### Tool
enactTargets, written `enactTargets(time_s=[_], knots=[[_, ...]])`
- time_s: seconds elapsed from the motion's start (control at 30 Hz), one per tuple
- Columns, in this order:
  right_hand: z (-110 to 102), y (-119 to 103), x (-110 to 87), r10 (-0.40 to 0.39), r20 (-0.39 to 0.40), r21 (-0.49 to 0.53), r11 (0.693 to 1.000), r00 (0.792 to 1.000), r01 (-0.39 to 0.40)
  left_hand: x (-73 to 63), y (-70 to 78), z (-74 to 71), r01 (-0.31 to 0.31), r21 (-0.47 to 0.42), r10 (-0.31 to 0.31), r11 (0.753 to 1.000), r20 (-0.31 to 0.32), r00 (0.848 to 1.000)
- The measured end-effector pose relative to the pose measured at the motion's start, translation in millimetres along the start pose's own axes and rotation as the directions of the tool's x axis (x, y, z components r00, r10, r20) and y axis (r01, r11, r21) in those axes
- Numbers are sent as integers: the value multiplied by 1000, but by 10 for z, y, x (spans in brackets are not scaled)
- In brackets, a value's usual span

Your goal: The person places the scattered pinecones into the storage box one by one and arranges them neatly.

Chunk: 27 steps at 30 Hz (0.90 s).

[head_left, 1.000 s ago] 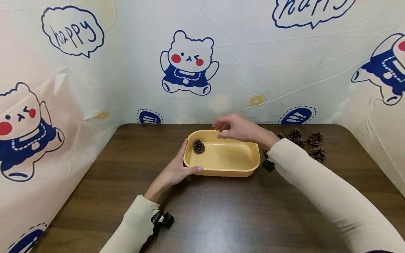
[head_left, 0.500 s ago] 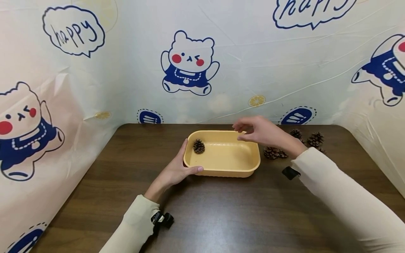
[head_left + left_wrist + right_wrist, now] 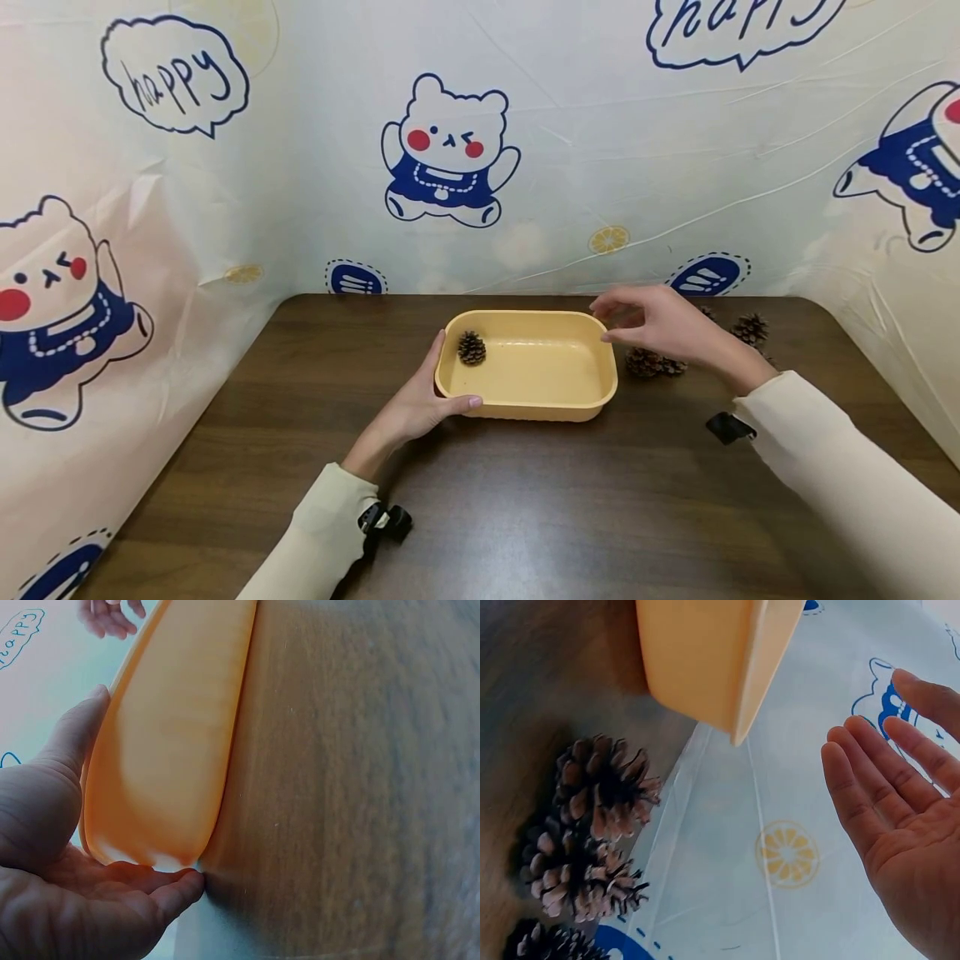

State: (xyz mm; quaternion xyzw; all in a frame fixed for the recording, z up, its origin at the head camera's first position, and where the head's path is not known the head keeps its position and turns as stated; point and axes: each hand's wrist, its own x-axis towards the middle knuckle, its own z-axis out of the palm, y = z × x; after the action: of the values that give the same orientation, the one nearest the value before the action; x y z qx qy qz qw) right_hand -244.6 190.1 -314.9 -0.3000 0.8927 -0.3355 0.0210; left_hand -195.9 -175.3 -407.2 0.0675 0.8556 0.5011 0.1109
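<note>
A yellow rectangular plastic container [image 3: 547, 412] with rounded corners stands on the table, a single pine cone [image 3: 472, 348] lying in its left end. My left hand [image 3: 411, 408] grips that end, thumb over the near side and fingers around the outside; the left wrist view shows the same hold, with the container wall [image 3: 165, 742] between thumb and fingers. Above the container's far right corner hovers my right hand [image 3: 667, 323], fingers loosely bent and holding nothing. In the right wrist view, its palm [image 3: 922, 847] is bare. Several pine cones [image 3: 651, 363] lie right of the container, partly hidden by this hand.
More pine cones [image 3: 750, 330] sit farther right on the brown wooden table [image 3: 540, 508]. A printed cloth [image 3: 570, 208] with bears hangs along the back and sides of the table. Each wrist carries a small black camera [image 3: 729, 427].
My right hand has moved right, from over the middle of the container to its far right corner, toward the pine cones. The left hand and container have stayed in place.
</note>
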Motion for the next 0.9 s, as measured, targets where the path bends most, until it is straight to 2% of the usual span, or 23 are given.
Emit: enactTargets(time_s=[0.23,0.47,0.9], knots=[[-30,119,-96,0,-12,-15,1000,1000,-1,6,-10,-3,-4,-8,4,1000,2,1000],[-62,282,-168,55,-7,-29,998,998,-55,10,-19,-3,4,-23,-4,1000,7,1000],[-54,547,-174,103,53,-43,994,993,-101,8,-13,-11,-8,-11,8,1000,7,1000]])
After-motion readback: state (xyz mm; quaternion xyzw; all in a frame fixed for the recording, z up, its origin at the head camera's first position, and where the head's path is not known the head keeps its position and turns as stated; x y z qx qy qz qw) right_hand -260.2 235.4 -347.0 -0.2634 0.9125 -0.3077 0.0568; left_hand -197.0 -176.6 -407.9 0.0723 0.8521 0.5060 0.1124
